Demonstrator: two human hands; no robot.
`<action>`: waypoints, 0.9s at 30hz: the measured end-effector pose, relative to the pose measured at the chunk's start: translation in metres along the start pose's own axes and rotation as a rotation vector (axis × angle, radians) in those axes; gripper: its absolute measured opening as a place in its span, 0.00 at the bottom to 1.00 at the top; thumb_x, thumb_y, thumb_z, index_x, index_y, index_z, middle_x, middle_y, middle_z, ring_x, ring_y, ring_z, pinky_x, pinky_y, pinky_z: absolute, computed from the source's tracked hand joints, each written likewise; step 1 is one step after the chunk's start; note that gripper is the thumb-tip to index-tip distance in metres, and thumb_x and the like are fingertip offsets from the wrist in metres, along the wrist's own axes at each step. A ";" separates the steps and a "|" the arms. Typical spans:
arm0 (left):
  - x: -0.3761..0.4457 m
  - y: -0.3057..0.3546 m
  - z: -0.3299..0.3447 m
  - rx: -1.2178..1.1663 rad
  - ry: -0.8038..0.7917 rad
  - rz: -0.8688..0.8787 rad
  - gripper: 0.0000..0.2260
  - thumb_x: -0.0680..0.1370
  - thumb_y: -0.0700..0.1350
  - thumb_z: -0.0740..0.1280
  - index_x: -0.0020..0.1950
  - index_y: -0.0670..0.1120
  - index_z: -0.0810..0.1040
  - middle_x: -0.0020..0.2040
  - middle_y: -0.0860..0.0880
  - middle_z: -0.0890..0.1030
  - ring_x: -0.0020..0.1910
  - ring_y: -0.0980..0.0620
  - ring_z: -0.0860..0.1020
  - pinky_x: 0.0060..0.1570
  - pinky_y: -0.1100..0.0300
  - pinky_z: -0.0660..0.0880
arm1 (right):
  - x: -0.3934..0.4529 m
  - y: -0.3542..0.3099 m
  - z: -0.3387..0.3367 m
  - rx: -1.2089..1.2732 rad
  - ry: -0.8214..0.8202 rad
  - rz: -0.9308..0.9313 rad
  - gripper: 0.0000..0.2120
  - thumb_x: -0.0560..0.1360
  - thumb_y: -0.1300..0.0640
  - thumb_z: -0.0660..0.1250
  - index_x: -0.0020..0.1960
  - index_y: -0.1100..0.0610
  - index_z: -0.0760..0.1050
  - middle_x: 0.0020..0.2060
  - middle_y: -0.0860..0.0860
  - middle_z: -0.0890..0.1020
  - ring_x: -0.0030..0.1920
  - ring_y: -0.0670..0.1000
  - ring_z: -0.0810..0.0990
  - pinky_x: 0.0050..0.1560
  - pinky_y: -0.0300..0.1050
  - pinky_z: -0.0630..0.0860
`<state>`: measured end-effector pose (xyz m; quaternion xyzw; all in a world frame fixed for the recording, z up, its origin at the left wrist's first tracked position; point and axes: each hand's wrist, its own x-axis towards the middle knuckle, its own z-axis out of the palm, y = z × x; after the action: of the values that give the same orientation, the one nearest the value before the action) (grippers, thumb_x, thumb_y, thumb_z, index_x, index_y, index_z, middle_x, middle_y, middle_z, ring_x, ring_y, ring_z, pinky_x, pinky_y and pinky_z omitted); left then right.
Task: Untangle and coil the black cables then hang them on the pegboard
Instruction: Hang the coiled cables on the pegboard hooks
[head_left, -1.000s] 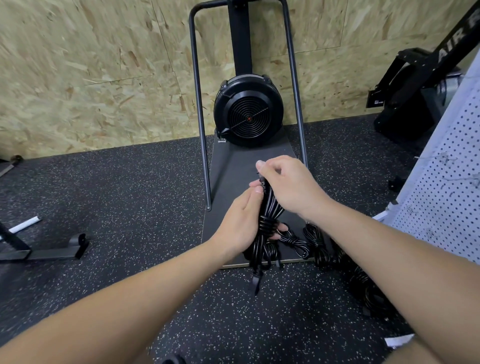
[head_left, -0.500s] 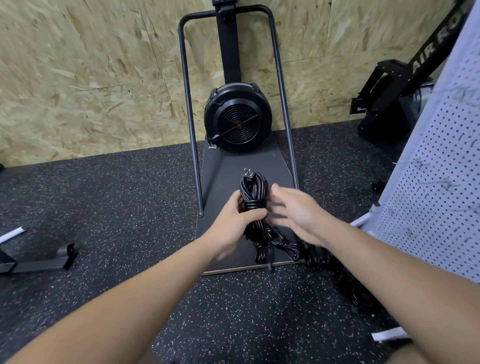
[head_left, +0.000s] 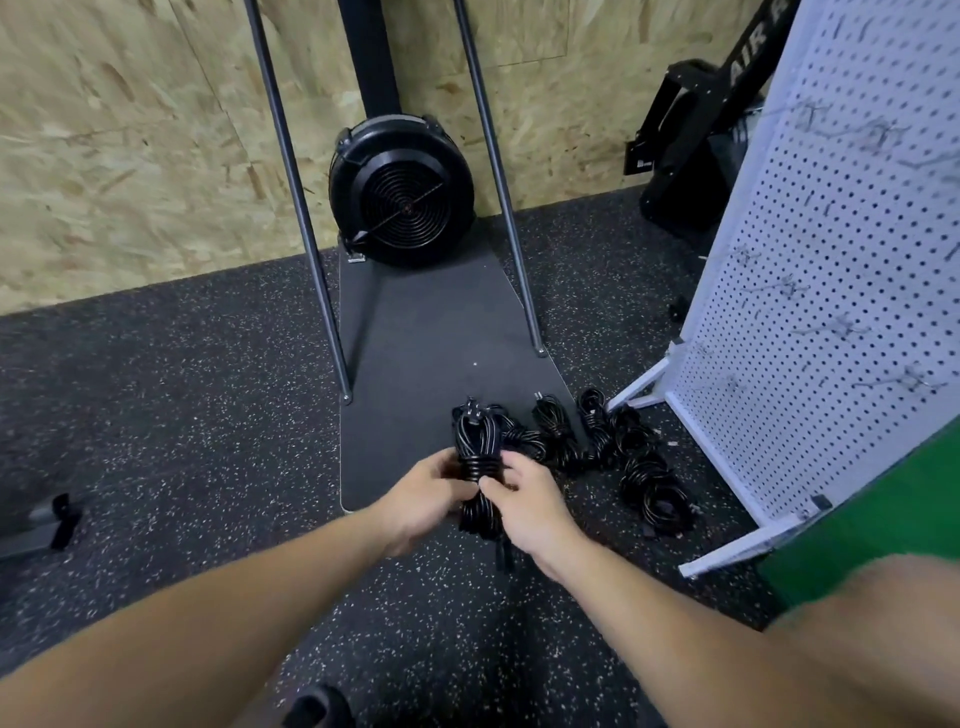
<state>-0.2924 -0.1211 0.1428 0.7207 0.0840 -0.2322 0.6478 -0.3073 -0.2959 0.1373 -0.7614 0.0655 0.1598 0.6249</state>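
Speckled black rubber floor (head_left: 182, 415) runs up to a chipboard wall, with a dark platform (head_left: 431, 343) carrying a fan unit (head_left: 402, 200). At the platform's near edge, a coiled black cable bundle (head_left: 475, 457) stands upright between both hands. The left hand (head_left: 423, 499) curls round its wrapped middle; the right hand (head_left: 530, 506) pinches the wraps with thumb and fingers. More coiled cables (head_left: 618, 452) lie just right of the platform, near the white pegboard (head_left: 831, 260).
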 end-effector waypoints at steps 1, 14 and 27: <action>-0.002 -0.005 0.000 0.002 -0.002 -0.016 0.18 0.82 0.31 0.66 0.69 0.44 0.81 0.62 0.39 0.86 0.59 0.37 0.86 0.63 0.36 0.81 | -0.002 0.006 0.001 -0.019 0.003 0.009 0.21 0.85 0.57 0.71 0.77 0.51 0.76 0.62 0.45 0.87 0.61 0.44 0.85 0.71 0.50 0.79; -0.017 0.072 0.090 -0.084 -0.123 0.187 0.15 0.85 0.34 0.69 0.70 0.44 0.82 0.64 0.40 0.85 0.55 0.43 0.87 0.55 0.46 0.85 | -0.043 -0.038 -0.097 -0.124 0.190 -0.127 0.17 0.84 0.57 0.71 0.71 0.48 0.78 0.63 0.46 0.85 0.63 0.47 0.83 0.72 0.54 0.78; -0.012 0.118 0.184 -0.092 -0.147 0.390 0.21 0.84 0.34 0.69 0.73 0.54 0.82 0.67 0.42 0.85 0.59 0.34 0.82 0.57 0.35 0.75 | -0.074 -0.058 -0.192 -0.096 0.326 -0.235 0.15 0.84 0.59 0.71 0.67 0.43 0.82 0.54 0.36 0.86 0.56 0.38 0.83 0.55 0.38 0.77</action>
<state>-0.2947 -0.3157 0.2435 0.6742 -0.0940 -0.1501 0.7170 -0.3284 -0.4774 0.2473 -0.8085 0.0686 -0.0368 0.5834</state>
